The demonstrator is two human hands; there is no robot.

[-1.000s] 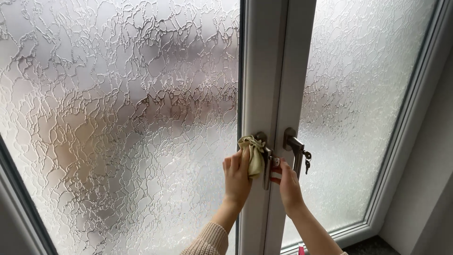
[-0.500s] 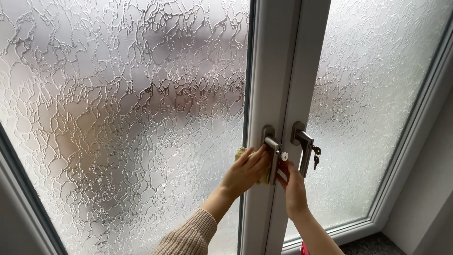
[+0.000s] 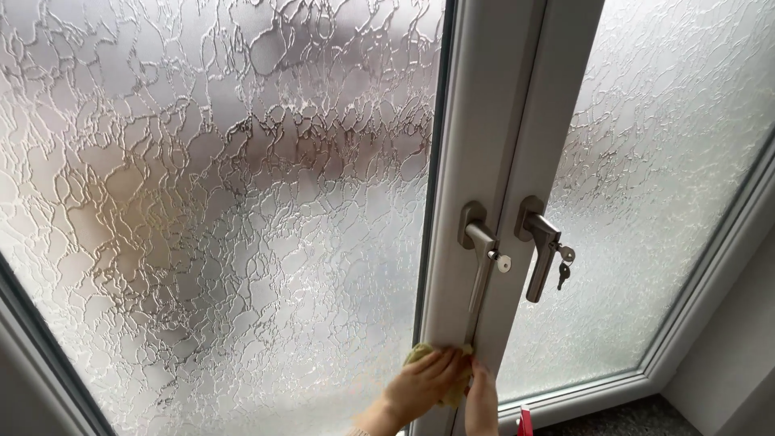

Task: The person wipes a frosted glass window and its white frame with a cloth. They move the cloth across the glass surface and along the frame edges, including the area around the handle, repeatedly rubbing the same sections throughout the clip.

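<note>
Frosted glass doors fill our view; our left hand (image 3: 420, 386) presses the yellow cloth (image 3: 440, 379) flat-fingered on the white frame (image 3: 484, 121) below the handles (image 3: 478, 242), wiping. Right hand (image 3: 482, 400) rests alongside, fingers together. Next, we judge, further down.

Left pane: textured frosted glass (image 3: 218, 202) fills the left of the view, blurred shapes behind it.
Right pane: frosted glass (image 3: 646, 186) of a finer grain.
Left handle: metal lever (image 3: 482, 246) pointing down (lock cylinder on its side).
Right handle: metal lever (image 3: 539, 246), a small key (image 3: 564, 270) hanging from it.
Floor: dark carpet (image 3: 638, 420) at the lower right corner.
Red item: small piece (image 3: 525, 420) at the bottom edge, too cut off to tell.
</note>
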